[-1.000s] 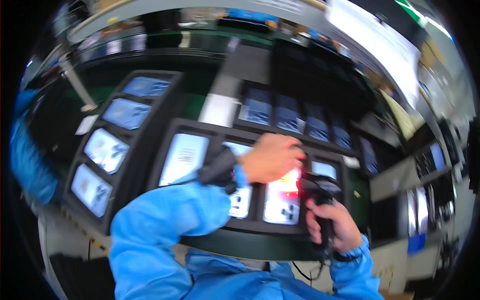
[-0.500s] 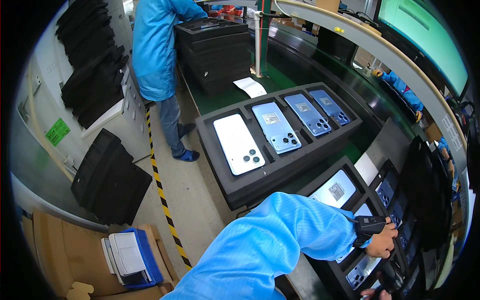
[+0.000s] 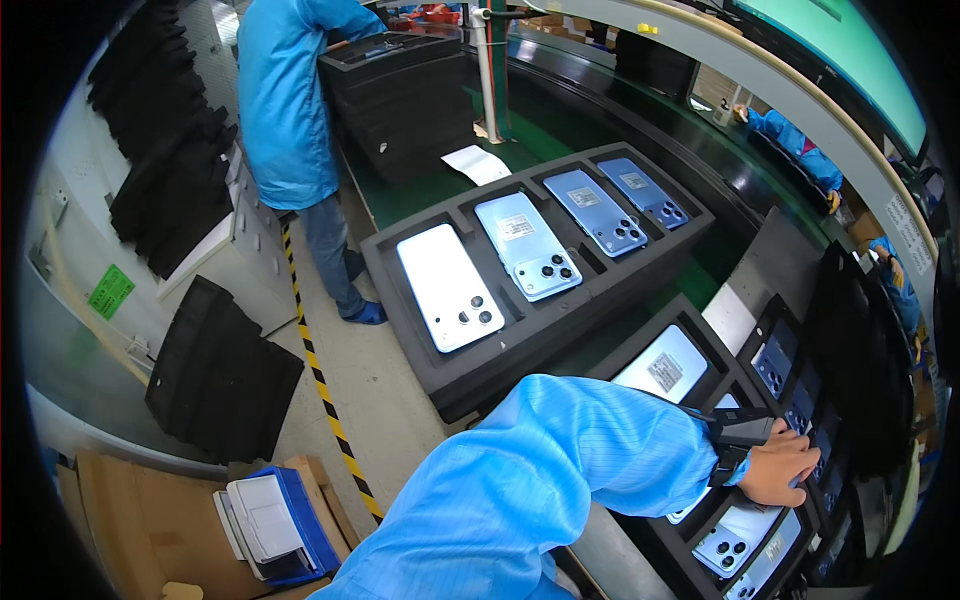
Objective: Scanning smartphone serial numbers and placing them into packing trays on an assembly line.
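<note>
Moved: barely anything since half a second back, left arm still stretched over the nearer tray, view pretty much unchanged
Left hand [image 3: 780, 473]: fingers spread flat, palm down, gripping nothing, resting over the phones [image 3: 728, 545] in the near foam tray [image 3: 640, 520]
Right hand: out of view
Far tray [image 3: 470, 370]: four pale blue phones lying face down
Coworker [image 3: 290, 100]: blue coat, standing by stacked black trays [image 3: 400, 95]

Black foam tray [image 3: 455, 375] holding one white phone [image 3: 450, 288] and three light blue phones [image 3: 527, 246]. Bright blue sleeve [image 3: 540, 480], black wrist strap [image 3: 738, 432] by left hand [image 3: 785, 470]. Green conveyor belt [image 3: 425, 190]. Floor tape [image 3: 322, 385] striped yellow-black. Co-worker's coat [image 3: 285, 95] blue. Blue bin [image 3: 290, 520], brown cardboard [image 3: 120, 520].
</note>
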The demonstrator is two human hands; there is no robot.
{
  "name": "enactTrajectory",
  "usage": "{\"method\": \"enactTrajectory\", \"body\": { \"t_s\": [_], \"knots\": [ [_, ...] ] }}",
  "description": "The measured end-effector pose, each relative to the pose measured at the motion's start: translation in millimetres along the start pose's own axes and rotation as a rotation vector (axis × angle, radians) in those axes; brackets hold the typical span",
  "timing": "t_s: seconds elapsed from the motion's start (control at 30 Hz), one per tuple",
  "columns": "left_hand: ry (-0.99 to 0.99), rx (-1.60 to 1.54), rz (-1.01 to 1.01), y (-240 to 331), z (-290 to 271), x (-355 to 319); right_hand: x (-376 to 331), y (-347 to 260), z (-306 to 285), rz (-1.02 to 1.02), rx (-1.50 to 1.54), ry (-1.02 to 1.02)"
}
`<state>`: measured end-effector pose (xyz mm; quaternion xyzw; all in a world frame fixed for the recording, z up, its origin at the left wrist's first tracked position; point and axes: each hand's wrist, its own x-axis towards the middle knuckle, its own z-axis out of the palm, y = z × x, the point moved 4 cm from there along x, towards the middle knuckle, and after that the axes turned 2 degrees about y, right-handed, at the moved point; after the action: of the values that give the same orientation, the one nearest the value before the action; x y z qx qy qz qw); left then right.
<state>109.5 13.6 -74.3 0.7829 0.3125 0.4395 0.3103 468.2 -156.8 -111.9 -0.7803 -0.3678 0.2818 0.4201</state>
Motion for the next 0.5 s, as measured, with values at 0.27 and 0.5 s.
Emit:
{"method": "enactTrajectory", "body": {
  "t_s": [0.27, 0.5],
  "knots": [
    [-0.058, -0.021, -0.023, 1.2, -2.9, 1.1, 13.9, 4.9, 15.3, -0.100, -0.107, 0.013],
    [-0.014, 0.000, -0.004, -1.3, -12.8, -3.5, 23.2, 3.1, 30.8, -0.128, -0.147, 0.002]
  ]
}}
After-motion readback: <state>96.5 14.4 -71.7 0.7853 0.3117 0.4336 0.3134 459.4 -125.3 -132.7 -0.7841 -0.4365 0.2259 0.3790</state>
